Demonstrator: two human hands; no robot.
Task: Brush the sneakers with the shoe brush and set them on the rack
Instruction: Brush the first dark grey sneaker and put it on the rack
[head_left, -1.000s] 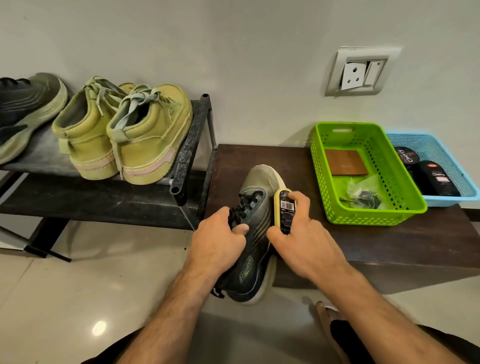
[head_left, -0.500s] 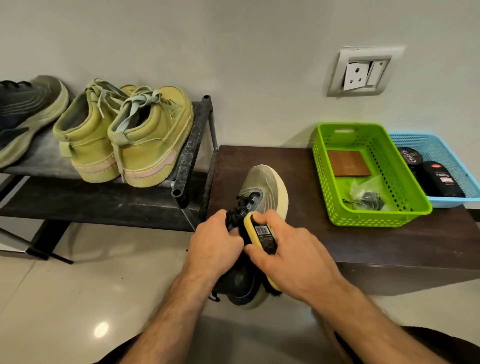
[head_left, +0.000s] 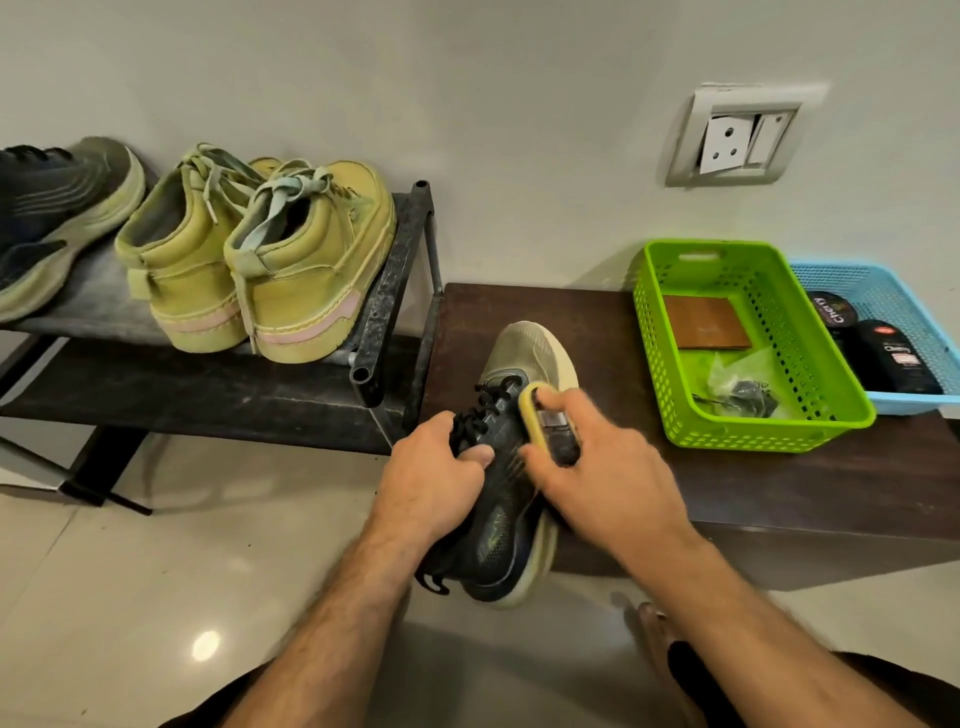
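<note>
Sneaker (head_left: 511, 499) lay near the bench's (head_left: 727, 478) left edge, its toe pointing at the wall and its heel hanging over the front edge. The left hand (head_left: 431, 483) gripped it at the laces, fingers curled over the upper. The right hand (head_left: 597, 478) held the brush (head_left: 540, 421) against the sneaker's right side, fingers wrapped round it, blurred. On the rack (head_left: 384, 312) left of the bench stood two olive boots (head_left: 306, 270) and, at the far left, a dark sneaker (head_left: 47, 218). Green (head_left: 769, 436) and blue (head_left: 914, 400) baskets sat at the bench's right end, touching.
</note>
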